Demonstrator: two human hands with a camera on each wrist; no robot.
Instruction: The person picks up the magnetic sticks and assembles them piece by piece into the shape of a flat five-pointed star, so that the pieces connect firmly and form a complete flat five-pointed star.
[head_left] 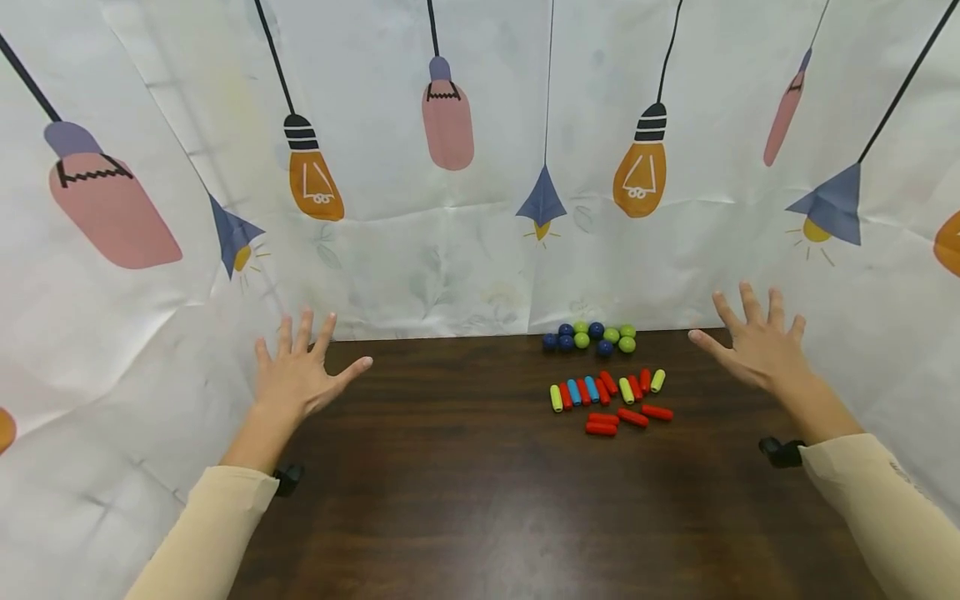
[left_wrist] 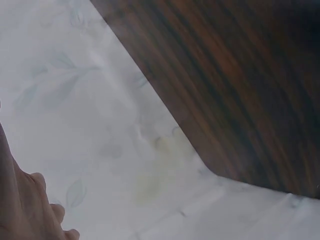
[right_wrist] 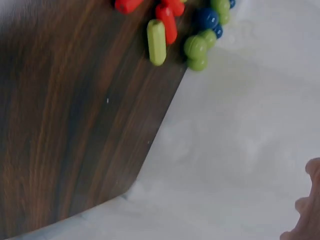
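Observation:
Both hands are held up with fingers spread and nothing in them. In the head view the left hand (head_left: 296, 375) is over the table's far left corner; a bit of it shows at the lower left of the left wrist view. To the right of the beads is the right hand (head_left: 765, 346), near the far right corner. Round beads, dark blue (head_left: 566, 342) and green (head_left: 627, 344), cluster along the table's back edge. In front of them lie tube-shaped beads: red (head_left: 632, 417), light blue (head_left: 574, 392) and yellow-green (right_wrist: 156, 43), some side by side in a row.
The dark brown wooden table (head_left: 465, 500) ends at a white cloth (head_left: 480, 250) printed with hanging lamps and bulbs, which stands behind it and along both sides. Black straps (head_left: 782, 452) with small devices sit at the wrists, by the beige sleeves (head_left: 873, 500).

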